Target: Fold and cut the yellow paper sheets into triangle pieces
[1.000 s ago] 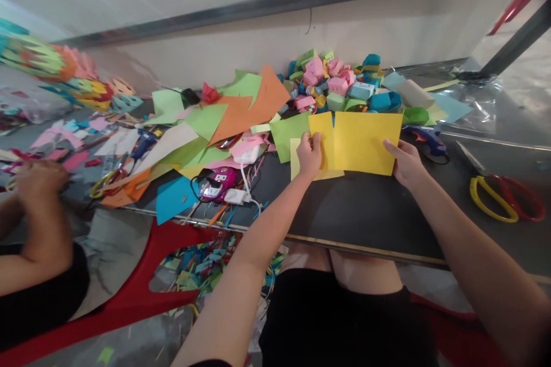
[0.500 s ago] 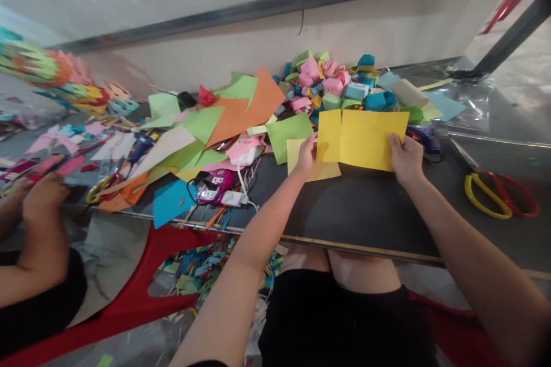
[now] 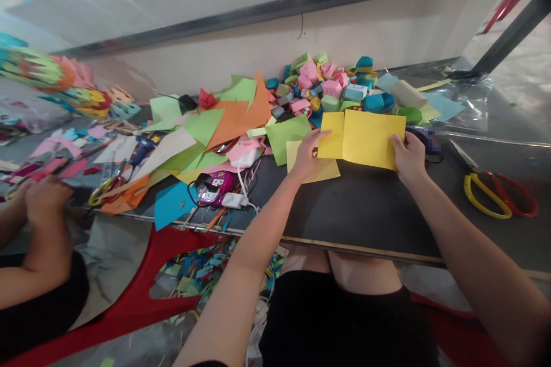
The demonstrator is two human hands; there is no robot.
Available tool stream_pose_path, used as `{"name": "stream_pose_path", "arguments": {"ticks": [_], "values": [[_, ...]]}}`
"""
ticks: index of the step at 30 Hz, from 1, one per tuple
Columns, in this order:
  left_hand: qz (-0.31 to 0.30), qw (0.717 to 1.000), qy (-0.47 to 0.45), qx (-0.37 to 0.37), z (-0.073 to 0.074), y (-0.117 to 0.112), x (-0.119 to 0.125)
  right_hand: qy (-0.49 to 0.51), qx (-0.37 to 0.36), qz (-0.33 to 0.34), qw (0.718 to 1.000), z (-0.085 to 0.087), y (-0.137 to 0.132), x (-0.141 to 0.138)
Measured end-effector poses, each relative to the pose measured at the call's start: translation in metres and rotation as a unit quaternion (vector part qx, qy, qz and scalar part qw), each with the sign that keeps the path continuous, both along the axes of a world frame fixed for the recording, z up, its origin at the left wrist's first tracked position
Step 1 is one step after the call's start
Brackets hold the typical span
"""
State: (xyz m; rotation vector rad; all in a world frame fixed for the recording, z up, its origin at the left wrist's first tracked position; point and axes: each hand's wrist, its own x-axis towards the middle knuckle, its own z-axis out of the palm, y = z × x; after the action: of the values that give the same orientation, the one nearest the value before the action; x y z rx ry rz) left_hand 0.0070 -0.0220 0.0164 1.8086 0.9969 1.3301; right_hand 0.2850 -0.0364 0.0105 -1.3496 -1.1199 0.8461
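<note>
A bright yellow sheet of paper, creased upright near its left side, is held up over the table between both hands. My left hand pinches its left edge, thumb and fingers closed on the paper. On the right edge, my right hand grips it with the thumb in front and the fingers mostly behind. Under the left hand lies a pale yellow sheet, with a green sheet beside it. Large scissors with one yellow and one red handle rest to the right.
Small folded paper pieces are heaped by the wall. Coloured sheets spread leftward around a purple power strip with white plugs. A co-worker's hands are at the far left. A red chair stands below, near paper scraps.
The fingers of my left hand have shifted upward and spread along the left edge of the yellow sheet. My right hand has turned slightly, still gripping the sheet.
</note>
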Motion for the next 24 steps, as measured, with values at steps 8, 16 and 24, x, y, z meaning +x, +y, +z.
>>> {"name": "stream_pose_path", "arguments": {"ticks": [8, 16, 24], "values": [[0.021, 0.998, 0.051, 0.015, 0.043, -0.023, 0.002, 0.122, -0.147, 0.082, 0.978, 0.077, -0.030, 0.009], [-0.098, 0.959, -0.139, -0.227, 0.076, -0.046, 0.020, -0.005, 0.056, 0.188, 0.981, 0.105, -0.037, 0.028], [-0.114, 0.950, -0.141, -0.254, 0.068, -0.038, 0.028, 0.148, -0.064, 0.221, 0.962, 0.062, -0.039, -0.028]]}}
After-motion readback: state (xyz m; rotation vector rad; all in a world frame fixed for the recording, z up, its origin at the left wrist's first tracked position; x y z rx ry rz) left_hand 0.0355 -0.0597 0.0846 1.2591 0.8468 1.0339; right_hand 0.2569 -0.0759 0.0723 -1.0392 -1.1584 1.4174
